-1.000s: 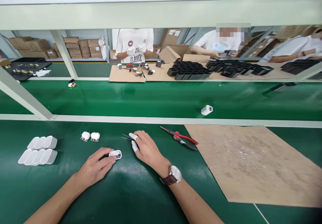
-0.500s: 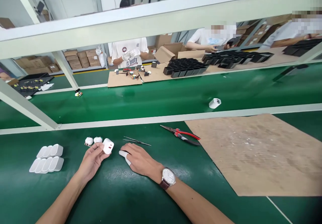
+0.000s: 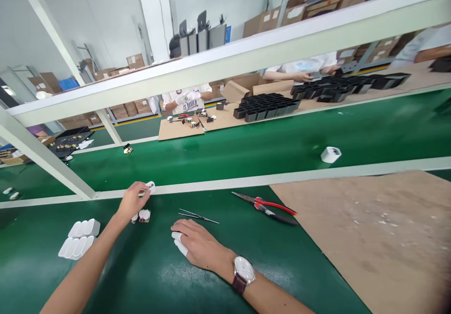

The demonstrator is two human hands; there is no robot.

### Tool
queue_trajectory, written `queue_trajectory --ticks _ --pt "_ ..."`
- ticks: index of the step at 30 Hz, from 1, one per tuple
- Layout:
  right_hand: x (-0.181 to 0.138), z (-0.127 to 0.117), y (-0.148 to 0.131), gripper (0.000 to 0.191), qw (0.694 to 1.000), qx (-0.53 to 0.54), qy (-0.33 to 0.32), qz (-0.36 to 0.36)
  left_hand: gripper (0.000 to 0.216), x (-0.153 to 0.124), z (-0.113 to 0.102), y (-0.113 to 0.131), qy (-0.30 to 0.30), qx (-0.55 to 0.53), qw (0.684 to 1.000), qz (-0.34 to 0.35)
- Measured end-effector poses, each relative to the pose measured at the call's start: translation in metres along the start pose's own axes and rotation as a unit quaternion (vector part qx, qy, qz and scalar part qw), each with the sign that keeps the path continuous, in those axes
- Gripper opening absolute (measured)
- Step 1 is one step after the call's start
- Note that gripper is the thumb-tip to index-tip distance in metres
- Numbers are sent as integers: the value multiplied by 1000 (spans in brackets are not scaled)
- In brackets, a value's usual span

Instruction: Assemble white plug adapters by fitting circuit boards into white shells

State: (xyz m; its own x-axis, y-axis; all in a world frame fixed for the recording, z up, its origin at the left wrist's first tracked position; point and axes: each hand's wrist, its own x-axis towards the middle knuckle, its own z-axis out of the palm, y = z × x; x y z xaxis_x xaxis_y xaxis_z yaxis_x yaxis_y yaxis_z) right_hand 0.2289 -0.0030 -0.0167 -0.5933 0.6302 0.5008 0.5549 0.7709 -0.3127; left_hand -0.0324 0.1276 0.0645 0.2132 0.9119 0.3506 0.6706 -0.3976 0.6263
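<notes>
My left hand pinches a white plug charger at the white rail along the table's far edge. Just below that hand, a white charger part stands on the table, with another half hidden by my fingers. My right hand lies on the green table with its fingers loosely out and nothing in it. White finger cots cover some of its fingertips. Metal tweezers rest just beyond it. To the left stand two rows of white charger housings, partly covered by my left forearm.
Red-and-black long-nose pliers lie beside a cardboard sheet at the right. A white housing sits on the green belt behind the rail. Across the belt, co-workers handle parts near black trays.
My left hand has carried the charger away from me, from above the table to the rail. The camera view has shifted; my right hand stays resting on the table.
</notes>
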Motion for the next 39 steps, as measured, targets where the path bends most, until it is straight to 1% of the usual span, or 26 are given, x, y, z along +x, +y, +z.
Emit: queue_trajectory --ticks 2,4,6,9,10,12,14,17,18,19,20,22,23,24,26,27,29,31,32,34,37,39 --pt "-1 0 1 19 1000 11 1 -1 14 30 -2 -13 41 34 998 -26" --pt "-3 1 3 19 1000 22 7 2 20 51 -3 -22 64 63 995 -48" --pt "-3 2 4 19 999 29 18 7 23 59 -3 -27 67 75 993 -56" --pt "-4 2 5 21 999 39 31 7 19 53 -12 -24 69 72 994 -44" --pt "-4 2 5 21 999 43 32 4 18 47 -20 -21 77 70 994 -40" --pt "-3 0 3 23 998 48 33 0 22 29 -45 -14 99 68 992 -40" --pt "-3 -2 1 26 998 50 31 -2 31 6 -79 -4 128 74 988 -50" --pt "-4 -5 1 30 998 54 28 -8 44 -39 -135 6 168 93 979 -73" --pt "-3 -5 1 30 998 60 28 -9 44 -56 -150 6 165 104 978 -77" --pt "-2 -5 2 30 997 66 28 -7 42 -75 -163 4 149 122 978 -77" --pt "0 -4 2 29 997 71 29 -2 39 -94 -173 -1 121 146 979 -72" --pt "10 -1 4 29 997 70 32 12 34 -132 -182 -18 49 209 976 -44" --pt "18 2 5 29 997 65 30 20 32 -148 -181 -30 17 239 971 -26" --pt "28 5 5 30 998 58 25 27 31 -163 -178 -41 -2 261 965 -10" --pt "54 14 4 35 998 48 9 36 26 -182 -167 -59 -18 286 958 4" --pt "68 19 3 39 998 45 0 35 23 -187 -159 -63 -19 289 957 5" --pt "95 29 -1 46 999 42 -16 20 23 -189 -144 -62 -23 277 960 13" --pt "113 38 -5 37 999 40 -32 0 22 -183 -129 -47 -40 243 969 29" --pt "116 41 -7 31 998 39 -38 -8 20 -179 -122 -37 -55 219 974 34" --pt "111 41 -8 22 998 33 -45 -9 13 -173 -110 -15 -94 168 981 34" --pt "81 30 -7 6 999 12 -46 25 8 -167 -94 13 -151 103 983 33" --pt "55 17 -5 15 997 8 -42 62 6 -163 -82 24 -178 69 981 39"
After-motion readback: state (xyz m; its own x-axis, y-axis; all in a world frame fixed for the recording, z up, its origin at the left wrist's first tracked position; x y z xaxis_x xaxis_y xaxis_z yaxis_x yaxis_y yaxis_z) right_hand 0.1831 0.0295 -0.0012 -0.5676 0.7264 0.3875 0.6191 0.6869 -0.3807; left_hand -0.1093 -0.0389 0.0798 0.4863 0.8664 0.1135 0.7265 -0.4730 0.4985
